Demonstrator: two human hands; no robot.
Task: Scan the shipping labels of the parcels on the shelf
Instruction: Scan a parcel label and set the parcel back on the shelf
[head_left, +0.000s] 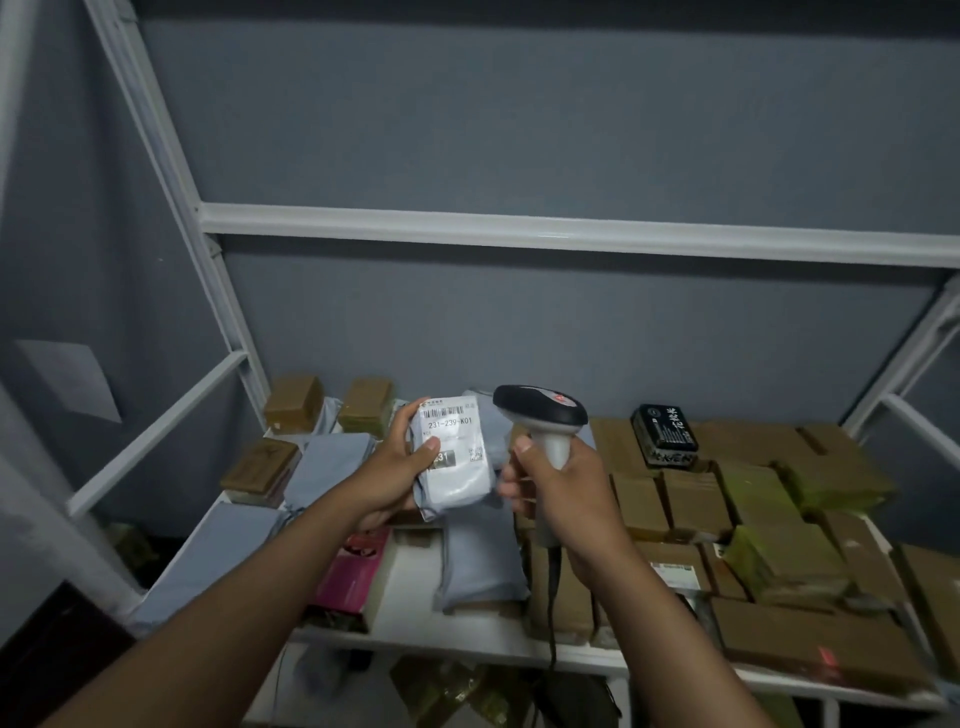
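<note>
The grey poly-bag parcel (453, 457) sits raised above the shelf (415, 623), left hand (392, 475) curled round its left edge, thumb pinching down on the white shipping label (451, 434), just below the barcode. It looks light, soft and slick, so gripping the edges keeps the code clear. Just right of those fingers, the right hand (553, 486) wraps the scanner (543, 415) handle, fingers closed tight, head beside the parcel's upper corner.

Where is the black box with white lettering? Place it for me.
In the head view, the black box sits right of centre at the back of the shelf, on top of brown cardboard parcels, just right of the scanner in the right hand.
</note>
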